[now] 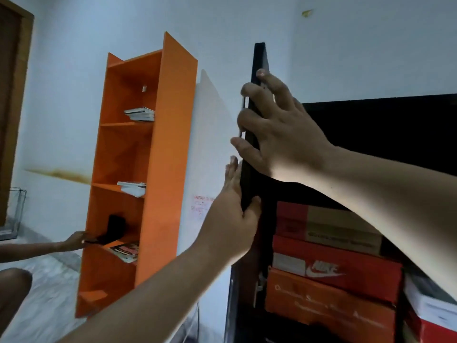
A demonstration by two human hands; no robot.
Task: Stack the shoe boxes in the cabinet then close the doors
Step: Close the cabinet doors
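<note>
Both forearms are up close in my view, reaching for the black cabinet door (257,100), which is swung out edge-on toward me. Left hand (235,209) is lower down, fingers flat and straight against the outer face with the thumb hooked round the front edge. Right hand (274,129) is higher, fingers spread and curled over that same edge, so I'm gripping the panel from both sides. It looks like a stiff, thin board, probably light enough but a bit smooth, so I'd say holding the free edge away from the hinge is the easy way to swing it. Just behind it, inside the cabinet (371,134), the shoe boxes (331,268) are already piled up: a red and brown one on top, a red Nike one, an orange one underneath, more on the right. Cardboard, so light and crushable. Further back there's an orange shelf unit (158,169) against the wall, and someone else's hand (74,240) reaching into it.
</note>
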